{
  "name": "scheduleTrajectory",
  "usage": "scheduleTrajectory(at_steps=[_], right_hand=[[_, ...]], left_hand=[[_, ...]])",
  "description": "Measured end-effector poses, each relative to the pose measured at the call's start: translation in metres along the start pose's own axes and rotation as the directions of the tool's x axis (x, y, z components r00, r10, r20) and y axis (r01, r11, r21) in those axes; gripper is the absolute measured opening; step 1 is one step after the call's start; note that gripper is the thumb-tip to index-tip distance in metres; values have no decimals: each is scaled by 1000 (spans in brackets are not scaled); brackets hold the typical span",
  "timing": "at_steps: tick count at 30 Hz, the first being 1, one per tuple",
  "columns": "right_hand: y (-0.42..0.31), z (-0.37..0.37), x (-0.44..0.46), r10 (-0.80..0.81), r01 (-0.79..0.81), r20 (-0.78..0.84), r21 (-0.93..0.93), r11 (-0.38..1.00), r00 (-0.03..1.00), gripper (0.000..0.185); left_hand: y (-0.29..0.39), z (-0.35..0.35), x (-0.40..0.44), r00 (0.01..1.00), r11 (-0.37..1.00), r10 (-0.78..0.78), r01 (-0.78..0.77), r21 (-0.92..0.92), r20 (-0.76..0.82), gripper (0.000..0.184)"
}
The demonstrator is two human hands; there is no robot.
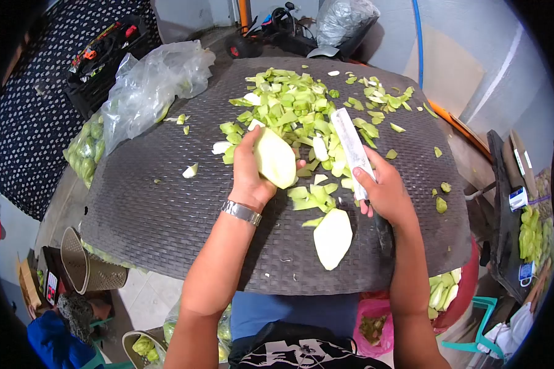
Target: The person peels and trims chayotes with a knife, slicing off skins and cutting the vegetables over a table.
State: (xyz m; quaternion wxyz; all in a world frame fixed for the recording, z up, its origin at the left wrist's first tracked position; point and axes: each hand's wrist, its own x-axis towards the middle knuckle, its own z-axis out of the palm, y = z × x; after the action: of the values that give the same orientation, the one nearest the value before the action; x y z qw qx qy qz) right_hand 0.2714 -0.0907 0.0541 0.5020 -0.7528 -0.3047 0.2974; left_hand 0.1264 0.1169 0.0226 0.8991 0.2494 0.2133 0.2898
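In my left hand (256, 169) is a large oval peeled fruit (275, 158), pale green and faceted, which looks like a green papaya. The fingers wrap around its far side and underside. My right hand (381, 187) is closed on a knife (353, 147) with a broad, whitish blade pointing away from me. Its dark handle (384, 235) shows below the hand. A second peeled fruit (333, 240) lies on the dark woven-pattern table (166, 209), between my forearms. Green peelings (289, 101) are heaped beyond both hands, with loose strips (314, 197) nearer to me.
At the left edge lie a clear plastic bag (157, 77) and a bag of green produce (87, 147). Below stands a beige basket (104, 270). A red tub (468, 295) with pale pieces and a pink bag (375, 323) are by the near edge. A teal stool (483, 326) stands right.
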Motion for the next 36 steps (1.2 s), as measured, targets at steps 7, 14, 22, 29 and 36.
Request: scheduleTrajectory(at_steps=[7, 14, 22, 29, 36], right_hand=[[44, -5, 30, 3, -14, 101, 114, 993, 995, 41], [78, 10, 51, 55, -4, -98, 460, 888, 994, 45], [50, -3, 42, 22, -31, 65, 143, 989, 998, 35], [48, -3, 41, 29, -37, 59, 139, 990, 998, 36], [73, 2, 61, -21, 21, -2, 65, 998, 1000, 40]], left_hand=[[-18, 19, -8, 997, 993, 56, -61, -103, -53, 42], [-116, 127, -63, 899, 966, -258, 228, 124, 355, 45], [-278, 210, -118, 443, 587, -775, 242, 773, 450, 35], [-307, 205, -131, 334, 600, -710, -175, 781, 620, 40], [-137, 141, -97, 597, 463, -169, -654, 598, 784, 27]])
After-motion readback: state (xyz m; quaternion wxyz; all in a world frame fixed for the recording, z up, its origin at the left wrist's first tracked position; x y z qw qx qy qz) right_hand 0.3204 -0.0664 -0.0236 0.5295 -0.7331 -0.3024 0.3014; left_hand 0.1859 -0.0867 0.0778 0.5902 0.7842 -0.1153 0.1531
